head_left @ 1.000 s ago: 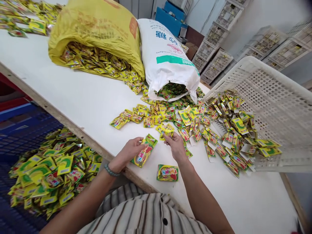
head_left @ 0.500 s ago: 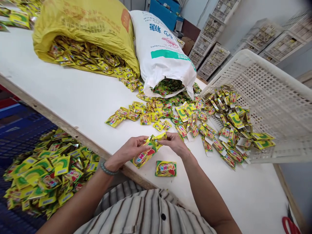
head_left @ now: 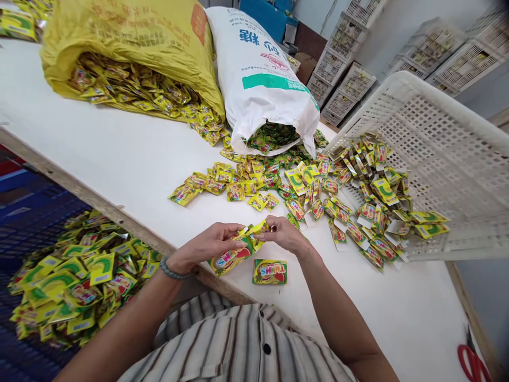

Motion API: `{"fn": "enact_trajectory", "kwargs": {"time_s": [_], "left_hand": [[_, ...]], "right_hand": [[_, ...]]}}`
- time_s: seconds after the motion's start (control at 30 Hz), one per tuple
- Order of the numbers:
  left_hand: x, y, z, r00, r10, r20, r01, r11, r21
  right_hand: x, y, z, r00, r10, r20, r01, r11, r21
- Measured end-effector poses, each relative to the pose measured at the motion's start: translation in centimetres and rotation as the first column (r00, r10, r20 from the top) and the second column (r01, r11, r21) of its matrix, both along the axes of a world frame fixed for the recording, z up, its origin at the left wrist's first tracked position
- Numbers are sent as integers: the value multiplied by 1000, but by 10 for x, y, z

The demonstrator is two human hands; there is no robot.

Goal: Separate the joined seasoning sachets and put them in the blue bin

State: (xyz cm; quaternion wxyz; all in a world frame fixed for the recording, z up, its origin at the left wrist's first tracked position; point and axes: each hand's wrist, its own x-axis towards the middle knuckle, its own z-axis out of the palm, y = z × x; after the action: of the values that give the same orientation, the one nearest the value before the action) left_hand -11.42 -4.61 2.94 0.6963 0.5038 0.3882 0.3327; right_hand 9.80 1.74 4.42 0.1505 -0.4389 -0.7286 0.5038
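"TWINS" is printed on the loose packet (head_left: 270,271) and, partly covered, on the held packet (head_left: 229,258). "砂糖" is marked in blue on the white sack (head_left: 262,87).

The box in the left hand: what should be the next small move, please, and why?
Probably the right hand should ease the yellow packet into the box: the left hand steadies the box, and the packet, pinched in the right fingers, is already at its near end.

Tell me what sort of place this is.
Probably a packing workshop: a yellow sack of little packets lies on a white table, a blue crate holds piled printed packs, and white crates stand stacked behind.
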Motion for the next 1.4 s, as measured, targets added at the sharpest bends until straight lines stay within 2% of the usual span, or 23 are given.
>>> {"fn": "enact_trajectory", "kwargs": {"time_s": [0.07, 0.2, 0.3, 0.37, 0.47, 0.57, 0.7, 0.83, 0.9, 1.03, 1.2, 1.3, 1.4], "left_hand": [[3, 2, 0, 1000, -4, -22, 4, 1000, 17], [15, 5, -7, 994, 110, -8, -110, 994, 25], [25, 6, -11, 987, 150, 49, -150, 989, -6], [28, 6, -12, 985, 154, 76, -153, 988, -18], [30, 6, -13, 984, 164, 72, -164, 986, -5], [30, 6, -19, 980, 193, 45, -194, 981, 26], [29, 5, -22, 987, 161, 18, -162, 985, 61], [27, 2, -12, 992, 86, 96, -92, 994, 58], [27, -1, -6, 986, 47, 159, -51, 998, 22], [32, -7, -7, 971, 117, 210, -103, 992, -77], [40, -6, -17, 972, 169, 160, -170, 985, -13], [41, -3, -18, 973, 171, 158, -166, 985, -46], [42, -1, -17, 968, 189, 163, -177, 980, -86]], "right_hand": [[-5, -4, 4, 996, 6, 85, -13, 996, 90], [-11, -9, 11, 980, -8, 198, -40, 971, 237], [-6, -8, 13, 991, -9, 137, -21, 977, 212], [0, -8, 14, 997, -60, 59, 48, 981, 188], [4, -11, 12, 987, -163, 11, 153, 945, 289], [1, -15, 6, 985, -170, 30, 145, 910, 388], [-3, -17, -2, 986, -165, 24, 145, 920, 365], [2, -13, 0, 991, -132, 9, 122, 943, 310], [6, -11, 0, 987, -161, -4, 155, 938, 310], [10, -13, -4, 979, -205, 3, 194, 933, 302], [7, -18, -8, 991, -126, 44, 103, 931, 350], [7, -21, -4, 1000, -2, 30, -5, 967, 253], [7, -24, 0, 1000, -23, -2, 23, 989, 148]]}}
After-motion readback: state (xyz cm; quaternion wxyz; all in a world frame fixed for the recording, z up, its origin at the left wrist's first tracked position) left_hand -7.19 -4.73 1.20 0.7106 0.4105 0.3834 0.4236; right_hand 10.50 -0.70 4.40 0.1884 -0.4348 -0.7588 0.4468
